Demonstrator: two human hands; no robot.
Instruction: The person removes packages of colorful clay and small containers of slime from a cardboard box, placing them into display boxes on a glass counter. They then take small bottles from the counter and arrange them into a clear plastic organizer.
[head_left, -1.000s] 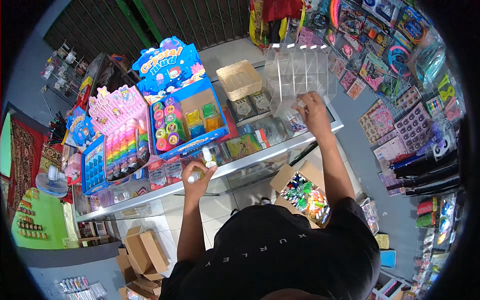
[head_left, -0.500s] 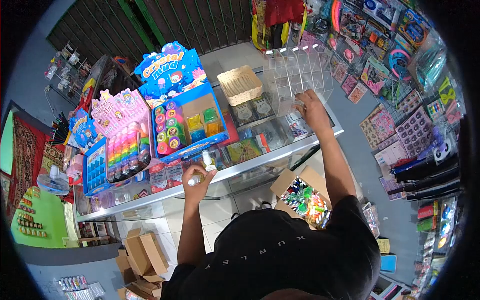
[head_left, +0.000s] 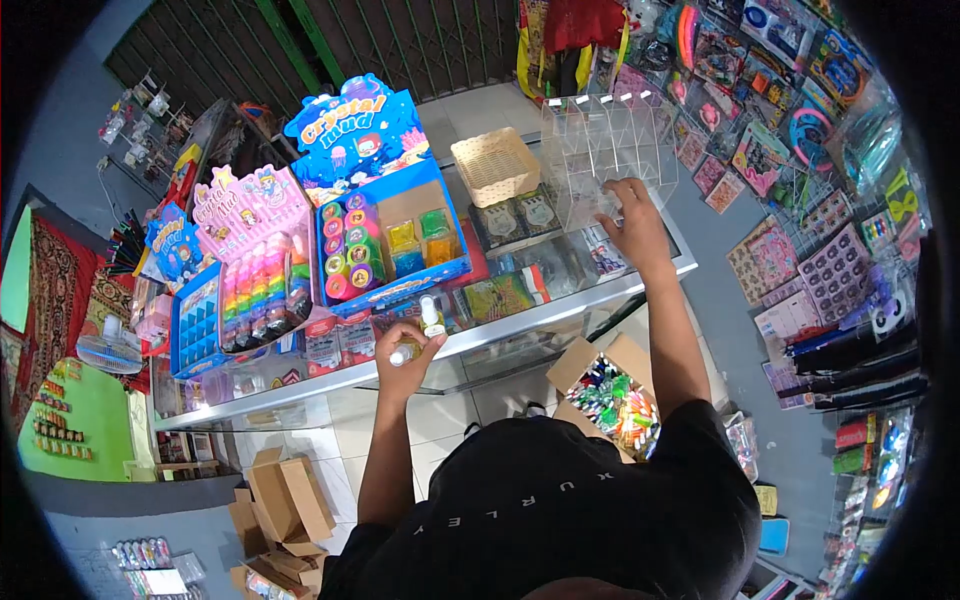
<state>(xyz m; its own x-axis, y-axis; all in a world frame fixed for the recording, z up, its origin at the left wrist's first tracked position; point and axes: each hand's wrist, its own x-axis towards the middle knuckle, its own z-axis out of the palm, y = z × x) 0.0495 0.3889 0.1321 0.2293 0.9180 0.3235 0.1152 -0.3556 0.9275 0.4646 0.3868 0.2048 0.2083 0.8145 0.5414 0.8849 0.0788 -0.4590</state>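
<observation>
My left hand is closed around two small bottles at the counter's front edge. One white-capped bottle stands up past my fingertips, and the white cap of another bottle shows by my fingers. My right hand reaches over the counter to a clear acrylic rack with slanted dividers. Its fingers are spread at the rack's front, thumb apart, with nothing visible between them. Left of the rack sits a woven basket.
The glass counter carries a blue Crystal Mud display box with round tubs and a pink box of rainbow-coloured items. On the floor, a carton holds many colourful small items. Opened cardboard boxes lie lower left. Packaged goods hang along the right wall.
The view has shifted slightly, so the counter and its goods appear a little farther right. My right hand's fingers look more spread at the rack. My left hand keeps its hold on the bottles.
</observation>
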